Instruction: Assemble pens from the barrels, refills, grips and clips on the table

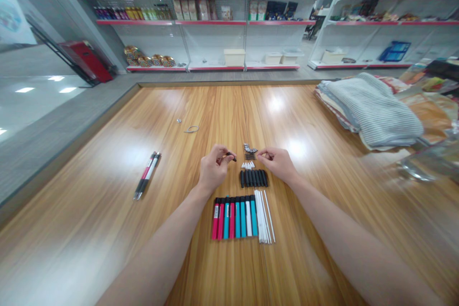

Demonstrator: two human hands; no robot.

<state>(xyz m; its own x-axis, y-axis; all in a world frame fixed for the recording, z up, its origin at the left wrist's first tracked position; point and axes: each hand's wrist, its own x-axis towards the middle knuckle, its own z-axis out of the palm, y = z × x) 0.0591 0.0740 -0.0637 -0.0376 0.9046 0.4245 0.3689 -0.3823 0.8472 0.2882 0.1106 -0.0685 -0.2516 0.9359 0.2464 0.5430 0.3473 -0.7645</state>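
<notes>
My left hand [212, 168] pinches a small black pen part [232, 156] between thumb and fingertips, just left of the rows of pen parts. Closed in a pinch too, my right hand [278, 163] is beside the small springs [250, 156]; whatever is between its fingertips is too small to make out. Silvery metal tips [250, 148] lie behind the springs. Nearer me come small white pieces [248, 165], then a row of black pen grips [254, 178]. Closest are pink, blue and white pen barrels [237, 218], with thin white refills [263, 217] at their right.
Two pens [147, 175] lie on the wooden table [107, 229] at left. Farther back are a thin pale loop [191, 129] and a tiny metallic piece [179, 120]. Folded cloths [373, 110] are piled at right. Stocked shelves [208, 22] stand beyond the table.
</notes>
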